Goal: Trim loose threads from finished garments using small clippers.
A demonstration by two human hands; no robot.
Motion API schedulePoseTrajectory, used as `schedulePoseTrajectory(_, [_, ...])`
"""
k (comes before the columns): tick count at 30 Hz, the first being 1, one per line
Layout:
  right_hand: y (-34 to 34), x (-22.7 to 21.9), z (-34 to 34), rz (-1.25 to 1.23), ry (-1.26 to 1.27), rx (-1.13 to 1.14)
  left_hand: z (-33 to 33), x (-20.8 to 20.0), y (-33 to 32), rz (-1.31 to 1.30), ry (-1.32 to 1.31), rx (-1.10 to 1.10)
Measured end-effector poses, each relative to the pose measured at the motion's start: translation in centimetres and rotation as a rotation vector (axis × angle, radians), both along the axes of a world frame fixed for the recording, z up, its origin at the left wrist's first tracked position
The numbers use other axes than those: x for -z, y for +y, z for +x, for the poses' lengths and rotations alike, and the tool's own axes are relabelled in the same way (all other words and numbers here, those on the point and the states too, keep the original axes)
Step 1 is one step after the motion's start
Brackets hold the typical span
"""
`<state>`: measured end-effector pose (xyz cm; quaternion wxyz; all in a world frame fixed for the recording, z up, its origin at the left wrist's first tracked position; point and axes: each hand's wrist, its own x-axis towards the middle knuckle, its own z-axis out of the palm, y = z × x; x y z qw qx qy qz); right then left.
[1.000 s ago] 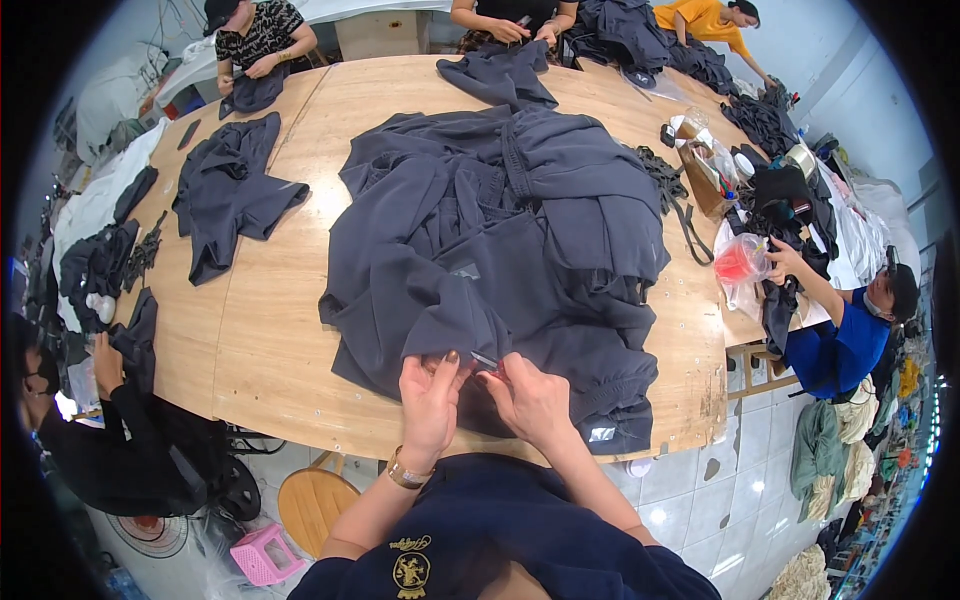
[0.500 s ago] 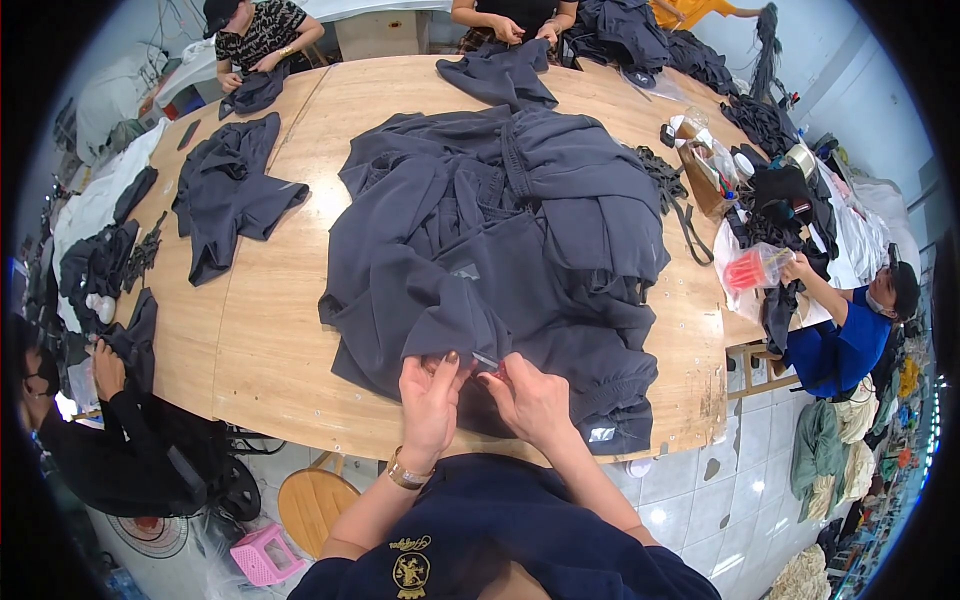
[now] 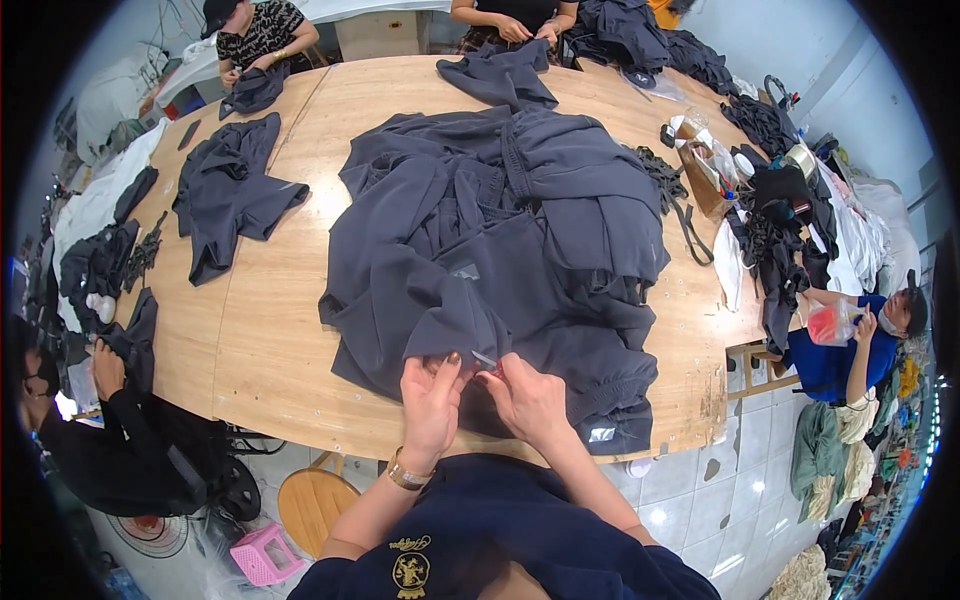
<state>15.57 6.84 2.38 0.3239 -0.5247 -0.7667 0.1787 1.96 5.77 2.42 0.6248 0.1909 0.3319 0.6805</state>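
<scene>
A heap of dark grey garments (image 3: 590, 215) with gathered waistbands lies in front of me on the wooden table (image 3: 270, 330). At its near edge my left hand (image 3: 430, 408) pinches the hem of a dark grey garment (image 3: 410, 290) between thumb and fingers. Close beside it, my right hand (image 3: 532, 402) is closed around small thread snips (image 3: 484, 359). Their metal blade points left toward the garment edge; a bit of red shows at the handle, which the fingers mostly hide. A small light patch (image 3: 465, 271) sits on the cloth.
Another dark garment (image 3: 228, 195) lies to the left. Co-workers sit around the table; one in blue (image 3: 845, 345) at the right holds a plastic bag with something red (image 3: 832, 324). Bags and black items (image 3: 780, 190) crowd the right side. A wooden stool (image 3: 315, 510) stands below left.
The snips' blade has tilted slightly upward beside the hem; both my hands stay almost in place. The co-worker at right has drawn the red-filled bag back from the table.
</scene>
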Motion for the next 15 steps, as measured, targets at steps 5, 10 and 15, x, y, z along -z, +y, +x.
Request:
schedulePoseTrajectory(5, [0.0,0.0,0.1,-0.049,0.126,0.027,-0.1,0.1,0.1,-0.001,0.007,0.004])
schedulePoseTrajectory(10, [0.2,0.5,0.0,-0.203,0.363,0.053,-0.2,-0.1,0.2,-0.006,-0.055,0.042])
schedulePoseTrajectory(15, [0.1,-0.3,-0.2,-0.181,0.363,0.0,-0.6,-0.3,0.2,-0.069,-0.126,0.083])
